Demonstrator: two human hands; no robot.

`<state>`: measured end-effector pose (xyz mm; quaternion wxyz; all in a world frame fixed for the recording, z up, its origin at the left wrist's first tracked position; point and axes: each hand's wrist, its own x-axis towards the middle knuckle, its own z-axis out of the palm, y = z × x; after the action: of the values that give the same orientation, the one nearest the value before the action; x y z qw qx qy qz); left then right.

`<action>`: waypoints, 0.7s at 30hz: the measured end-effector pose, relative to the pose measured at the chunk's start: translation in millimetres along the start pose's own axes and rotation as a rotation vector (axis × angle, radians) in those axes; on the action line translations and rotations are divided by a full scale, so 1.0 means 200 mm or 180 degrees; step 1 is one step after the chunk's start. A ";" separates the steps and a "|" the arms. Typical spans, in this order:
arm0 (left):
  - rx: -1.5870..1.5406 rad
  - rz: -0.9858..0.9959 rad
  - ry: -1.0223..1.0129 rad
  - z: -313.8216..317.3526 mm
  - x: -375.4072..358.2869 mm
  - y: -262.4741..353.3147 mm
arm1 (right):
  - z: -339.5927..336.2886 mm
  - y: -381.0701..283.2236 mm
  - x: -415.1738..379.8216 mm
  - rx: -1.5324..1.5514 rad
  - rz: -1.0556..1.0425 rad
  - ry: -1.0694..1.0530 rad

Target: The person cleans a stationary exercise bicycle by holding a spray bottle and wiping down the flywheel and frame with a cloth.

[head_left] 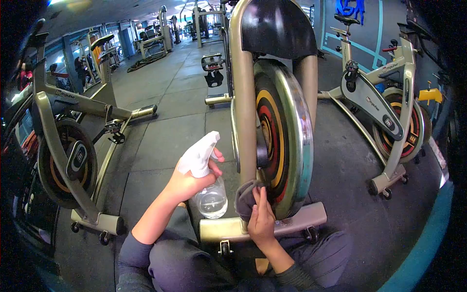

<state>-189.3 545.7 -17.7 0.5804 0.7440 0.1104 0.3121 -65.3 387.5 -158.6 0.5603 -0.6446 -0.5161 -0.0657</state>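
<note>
My left hand (197, 177) is wrapped round the neck of a clear spray bottle (212, 200) with a white trigger head; some clear liquid shows in its lower part. In my right hand (261, 219) a dark grey cloth (246, 198) is pressed against the lower end of the front fork (248, 117) of an exercise bike. Beside the cloth stands the bike's flywheel (287, 141), with a shiny metal rim and red and yellow rings. Below both hands runs the bike's front foot bar (219, 228), with small wheels under it.
Another exercise bike (73, 160) stands at the left, and one more bike (384, 107) at the right. Dark rubber tiles (165, 131) cover the floor. Gym machines (155, 36) and a coiled rope (146, 62) are further back. My bent legs (194, 263) are close to the foot bar.
</note>
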 end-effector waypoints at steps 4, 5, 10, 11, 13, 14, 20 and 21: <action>0.0107 -0.0106 -0.0018 0.00 0.00 0.01 | 0.05 0.10 -0.06 -0.0197 -0.0344 0.0154; 0.0169 -0.0153 -0.0040 0.00 0.00 0.02 | 0.07 0.13 -0.08 -0.0328 -0.0641 0.0276; 0.0007 -0.0057 -0.0017 0.01 0.00 0.02 | 0.20 0.17 -0.17 -0.1474 -0.0697 0.0046; -0.0010 -0.0040 -0.0008 0.01 0.00 0.01 | 0.23 0.19 -0.18 -0.1477 -0.0693 0.0058; 0.0146 -0.0069 -0.0039 0.00 0.00 0.01 | 0.27 0.20 -0.19 -0.1786 -0.0696 0.0149; 0.0293 -0.0105 -0.0056 -0.01 0.00 0.01 | 0.30 0.23 -0.20 -0.1805 -0.0738 0.0167; 0.0059 -0.0069 0.0053 -0.01 -0.02 0.03 | 0.31 0.37 -0.31 -0.1405 -0.0789 -0.0080; 0.0048 -0.0078 0.0057 -0.01 -0.02 0.03 | 0.31 0.39 -0.35 -0.1409 -0.0785 -0.0094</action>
<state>-194.6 543.4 -12.8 0.5775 0.7442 0.1271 0.3108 -69.9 407.2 -279.4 0.3856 -0.6846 -0.5720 -0.2355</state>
